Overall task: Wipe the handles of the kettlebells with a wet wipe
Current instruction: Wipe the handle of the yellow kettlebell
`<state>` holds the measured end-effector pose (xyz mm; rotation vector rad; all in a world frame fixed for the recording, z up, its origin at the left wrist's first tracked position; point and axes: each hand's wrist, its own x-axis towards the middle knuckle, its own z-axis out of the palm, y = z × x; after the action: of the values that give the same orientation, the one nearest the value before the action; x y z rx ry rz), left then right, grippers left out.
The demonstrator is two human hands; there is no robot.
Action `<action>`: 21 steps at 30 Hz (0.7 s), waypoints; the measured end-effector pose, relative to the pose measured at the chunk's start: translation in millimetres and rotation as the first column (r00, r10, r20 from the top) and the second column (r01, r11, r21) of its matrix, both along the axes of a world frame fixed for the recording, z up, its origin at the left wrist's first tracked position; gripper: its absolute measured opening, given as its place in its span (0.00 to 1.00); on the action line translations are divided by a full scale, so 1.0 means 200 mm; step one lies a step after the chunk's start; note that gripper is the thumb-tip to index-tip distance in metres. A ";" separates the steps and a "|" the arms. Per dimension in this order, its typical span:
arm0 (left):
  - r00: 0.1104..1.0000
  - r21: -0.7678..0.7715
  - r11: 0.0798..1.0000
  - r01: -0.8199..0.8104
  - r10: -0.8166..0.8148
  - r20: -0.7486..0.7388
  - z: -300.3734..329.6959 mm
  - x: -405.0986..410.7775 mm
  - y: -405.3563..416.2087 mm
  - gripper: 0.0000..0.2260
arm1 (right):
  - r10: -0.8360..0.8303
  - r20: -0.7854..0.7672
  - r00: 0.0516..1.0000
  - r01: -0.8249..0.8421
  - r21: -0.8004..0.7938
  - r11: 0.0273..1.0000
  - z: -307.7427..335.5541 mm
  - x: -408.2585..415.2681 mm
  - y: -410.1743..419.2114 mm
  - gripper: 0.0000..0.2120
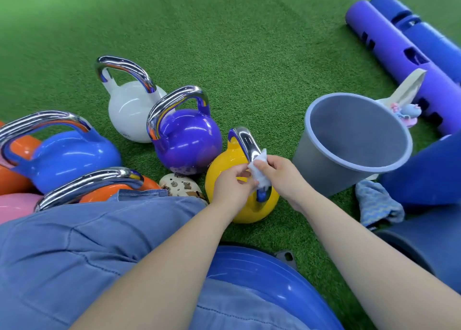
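Right, low in the frame there's a blue-denim-clad leg (74, 250) and a glossy blue rubber dome (269, 287) on the green artificial turf floor (249, 43). Just above centre, both hands meet at the yellow kettlebell (224, 165): the right hand (282, 177) pinches a white crumpled wet wipe (259, 172) against its chrome steel handle (245, 140), while the left hand (230, 185) pinches the wipe's lower edge with curled fingers. To the right stands an empty grey plastic bucket (324, 170), a blue patterned cloth (376, 202) just below it. Left of centre sit a purple kettlebell (189, 140), a white kettlebell (127, 112), a blue kettlebell (69, 160) and an orange kettlebell (104, 195). Far upper right, two purple and blue foam-look tubes (389, 45) lie side by side.
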<state>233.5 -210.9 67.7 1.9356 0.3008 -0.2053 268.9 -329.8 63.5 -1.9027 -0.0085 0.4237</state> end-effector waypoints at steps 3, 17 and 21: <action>0.999 -0.032 0.999 0.013 -0.015 -0.041 0.01 0.00 0.01 0.26 | 0.101 -0.044 0.994 -0.094 0.136 0.986 0.01 -0.03 -0.05 0.09; 1.000 -0.052 0.999 -0.011 0.012 0.009 0.04 -0.04 0.02 0.10 | 0.070 -0.126 0.990 -0.079 -0.067 0.995 -0.01 -0.14 -0.14 0.23; 0.999 -0.097 0.995 -0.028 0.031 0.034 0.04 -0.06 0.01 0.13 | -0.253 -0.102 0.962 0.254 -0.001 0.967 -0.05 -0.16 -0.13 0.17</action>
<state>221.9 -208.3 76.3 1.8362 0.2903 -0.1628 236.8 -356.3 53.0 -1.8388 0.2971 0.3435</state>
